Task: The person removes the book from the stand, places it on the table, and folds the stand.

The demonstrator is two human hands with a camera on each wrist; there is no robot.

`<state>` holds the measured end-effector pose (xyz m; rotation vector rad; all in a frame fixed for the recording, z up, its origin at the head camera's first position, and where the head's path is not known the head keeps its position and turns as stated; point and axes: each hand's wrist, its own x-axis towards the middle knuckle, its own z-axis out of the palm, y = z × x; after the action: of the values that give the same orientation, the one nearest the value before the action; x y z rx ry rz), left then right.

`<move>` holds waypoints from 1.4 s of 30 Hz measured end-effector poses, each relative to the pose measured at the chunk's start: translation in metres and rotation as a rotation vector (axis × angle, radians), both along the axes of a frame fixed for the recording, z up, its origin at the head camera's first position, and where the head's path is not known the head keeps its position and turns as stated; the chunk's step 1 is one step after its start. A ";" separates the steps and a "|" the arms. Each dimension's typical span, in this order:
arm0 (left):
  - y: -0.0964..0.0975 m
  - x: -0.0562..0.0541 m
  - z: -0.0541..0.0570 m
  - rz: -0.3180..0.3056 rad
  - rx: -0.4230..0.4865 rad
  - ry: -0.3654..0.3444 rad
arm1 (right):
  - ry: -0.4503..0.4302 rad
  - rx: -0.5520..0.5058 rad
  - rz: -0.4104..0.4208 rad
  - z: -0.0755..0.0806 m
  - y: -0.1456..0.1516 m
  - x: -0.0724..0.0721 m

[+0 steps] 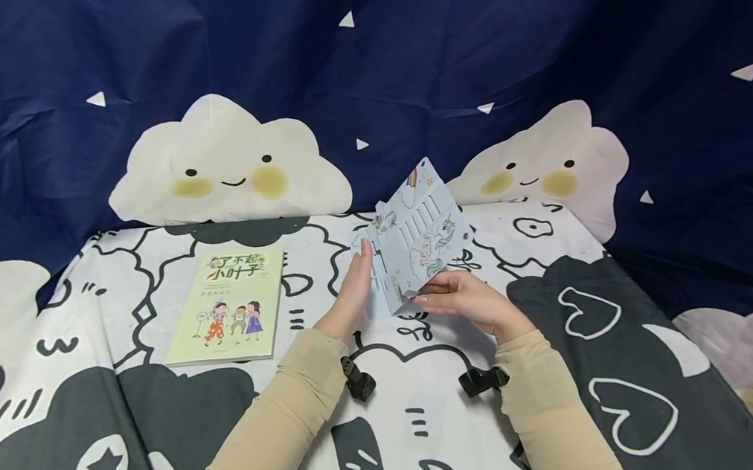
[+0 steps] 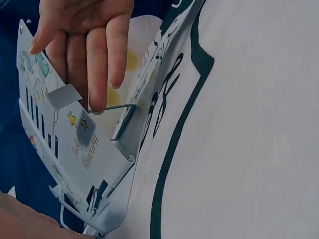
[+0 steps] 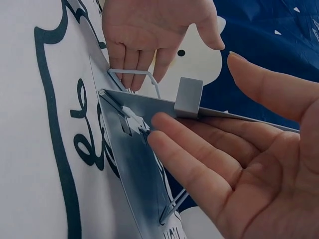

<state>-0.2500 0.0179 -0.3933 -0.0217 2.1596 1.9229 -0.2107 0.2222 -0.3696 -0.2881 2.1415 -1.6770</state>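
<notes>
A pale blue metal book stand (image 1: 420, 235) with unicorn pictures and slots is tilted half unfolded above the bed-like surface. My left hand (image 1: 352, 288) rests at its left side, fingers straight, with the thumb apart from the panel in the right wrist view. At the lower right edge is my right hand (image 1: 470, 301); its fingers (image 3: 199, 167) lie nearly straight under the panel, while its thumb stands clear. A small ledge (image 3: 188, 97) sticks out from the panel. A wire leg (image 2: 117, 107) shows behind it in the left wrist view.
A light green book (image 1: 231, 304) with cartoon children lies flat to the left of the stand. Black-and-white patterned cloth (image 1: 376, 384) covers the surface. Behind it hangs a dark blue curtain (image 1: 402, 61) with clouds and small white triangles.
</notes>
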 end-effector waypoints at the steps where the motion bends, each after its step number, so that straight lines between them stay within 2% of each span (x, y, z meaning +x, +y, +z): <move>1: 0.000 0.000 0.000 0.000 0.000 0.002 | -0.003 0.000 -0.001 0.000 0.000 0.000; 6: -0.001 0.001 0.000 0.001 0.004 0.004 | -0.006 -0.017 0.015 0.002 0.001 0.000; 10: 0.001 0.002 0.000 0.039 -0.021 0.004 | -0.009 -0.033 -0.002 0.005 0.005 0.002; 13: 0.004 0.005 0.002 0.077 -0.086 0.047 | -0.004 -0.039 -0.022 0.008 0.009 0.002; 16: 0.009 0.009 0.004 0.088 -0.179 0.140 | 0.016 -0.038 -0.027 0.011 0.014 0.003; 21: 0.016 0.018 0.009 0.058 -0.268 0.298 | 0.037 -0.042 -0.045 0.019 0.020 0.006; 25: 0.023 0.024 0.012 0.016 -0.310 0.360 | 0.043 -0.054 -0.072 0.025 0.024 0.009; 36: 0.037 0.033 0.013 -0.072 -0.473 0.454 | 0.057 -0.181 -0.085 0.033 0.036 0.014; 42: 0.042 0.035 0.013 -0.097 -0.492 0.424 | 0.082 -0.224 -0.077 0.035 0.042 0.015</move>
<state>-0.2149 0.0597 -0.3808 0.4284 2.7985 1.3922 -0.1959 0.2645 -0.3343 -0.3485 2.0465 -1.9849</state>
